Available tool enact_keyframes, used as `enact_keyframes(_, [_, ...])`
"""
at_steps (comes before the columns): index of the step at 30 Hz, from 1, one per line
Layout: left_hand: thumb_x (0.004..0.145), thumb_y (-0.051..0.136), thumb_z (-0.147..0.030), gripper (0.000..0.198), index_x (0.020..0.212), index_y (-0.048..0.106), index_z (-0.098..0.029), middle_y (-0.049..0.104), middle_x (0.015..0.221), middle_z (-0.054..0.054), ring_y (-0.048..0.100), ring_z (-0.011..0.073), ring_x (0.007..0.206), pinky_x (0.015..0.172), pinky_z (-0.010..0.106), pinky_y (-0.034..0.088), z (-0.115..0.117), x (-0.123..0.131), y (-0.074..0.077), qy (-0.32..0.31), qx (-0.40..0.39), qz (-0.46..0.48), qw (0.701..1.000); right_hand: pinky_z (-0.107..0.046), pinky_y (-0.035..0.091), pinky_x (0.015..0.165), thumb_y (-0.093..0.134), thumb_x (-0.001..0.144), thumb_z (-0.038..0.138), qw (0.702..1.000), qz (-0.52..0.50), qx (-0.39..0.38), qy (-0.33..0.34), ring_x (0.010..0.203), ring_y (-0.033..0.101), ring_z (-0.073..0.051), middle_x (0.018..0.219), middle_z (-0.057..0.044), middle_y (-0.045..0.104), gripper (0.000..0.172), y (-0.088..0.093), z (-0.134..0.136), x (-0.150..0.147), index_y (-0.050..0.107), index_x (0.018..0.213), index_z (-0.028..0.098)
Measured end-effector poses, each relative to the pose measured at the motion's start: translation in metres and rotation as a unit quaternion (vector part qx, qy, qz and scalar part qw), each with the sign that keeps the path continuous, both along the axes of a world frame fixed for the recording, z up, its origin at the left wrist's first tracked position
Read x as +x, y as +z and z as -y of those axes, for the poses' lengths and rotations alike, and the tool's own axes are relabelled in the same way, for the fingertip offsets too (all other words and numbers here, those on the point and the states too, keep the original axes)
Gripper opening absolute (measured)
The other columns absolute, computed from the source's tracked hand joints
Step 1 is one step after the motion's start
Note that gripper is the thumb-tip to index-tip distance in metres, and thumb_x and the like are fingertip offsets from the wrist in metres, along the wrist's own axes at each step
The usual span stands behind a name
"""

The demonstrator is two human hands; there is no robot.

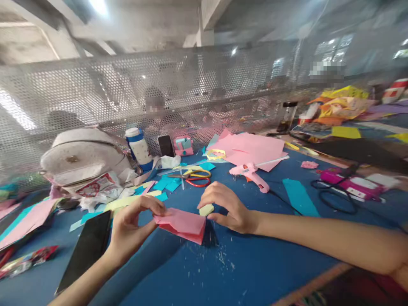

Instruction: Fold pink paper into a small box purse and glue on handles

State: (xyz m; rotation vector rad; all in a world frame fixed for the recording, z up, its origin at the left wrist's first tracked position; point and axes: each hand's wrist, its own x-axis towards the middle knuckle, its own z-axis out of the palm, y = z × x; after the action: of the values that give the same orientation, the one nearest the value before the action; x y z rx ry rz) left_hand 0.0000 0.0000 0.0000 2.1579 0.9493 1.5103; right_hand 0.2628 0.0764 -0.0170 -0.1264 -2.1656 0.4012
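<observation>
My left hand [134,225] pinches the left end of a pink folded paper [181,223] between thumb and fingers. The paper is held just above the blue table, and its layers part a little at the right end. At that end, my right hand [231,208] has its fingers curled, with a small pale yellow paper piece [206,210] between fingertips and thumb. A black phone [84,250] lies beside my left wrist. Beyond my hands are scissors [197,178] with red and yellow handles and a pink glue gun [251,174].
Blue paper scraps [167,182] and pink sheets [248,146] lie farther back. A pale backpack [84,157] and a bottle [139,148] stand at the back left, before a perforated metal screen [105,93]. A magenta power strip [350,185] with a black cable sits right.
</observation>
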Motion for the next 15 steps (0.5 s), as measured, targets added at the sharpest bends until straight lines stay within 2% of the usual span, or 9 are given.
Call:
enact_keyframes(5, [0.078, 0.068, -0.002, 0.021, 0.083, 0.061, -0.021, 0.067, 0.077, -0.002, 0.065, 0.0146, 0.077, 0.074, 0.026, 0.052, -0.002, 0.002, 0.0, 0.013, -0.024, 0.023, 0.999, -0.035, 0.042, 0.083, 0.061, 0.089, 0.049, 1.0, -0.004, 0.01, 0.005, 0.088, 0.058, -0.019, 0.092, -0.007, 0.068, 0.034, 0.0, 0.015, -0.004, 0.061, 0.099, 0.017])
enact_keyframes(8, [0.079, 0.068, -0.005, 0.018, 0.083, 0.062, -0.021, 0.067, 0.078, -0.001, 0.065, 0.0149, 0.078, 0.074, 0.025, 0.052, -0.001, 0.006, 0.0, 0.023, -0.036, 0.024, 0.999, -0.033, 0.042, 0.079, 0.068, 0.084, 0.048, 1.0, 0.011, -0.012, -0.012, 0.083, 0.057, -0.018, 0.089, -0.006, 0.068, 0.035, 0.002, 0.022, -0.005, 0.062, 0.098, 0.017])
enact_keyframes(15, [0.076, 0.073, -0.017, 0.009, 0.078, 0.064, -0.019, 0.064, 0.074, 0.0, 0.061, 0.0134, 0.071, 0.064, 0.02, 0.05, 0.004, 0.017, 0.003, 0.112, -0.094, 0.035, 0.989, -0.027, 0.039, 0.068, 0.061, 0.092, 0.033, 0.998, 0.017, -0.039, -0.042, 0.068, 0.056, -0.013, 0.074, -0.001, 0.065, 0.017, 0.002, 0.025, -0.005, 0.063, 0.084, 0.018])
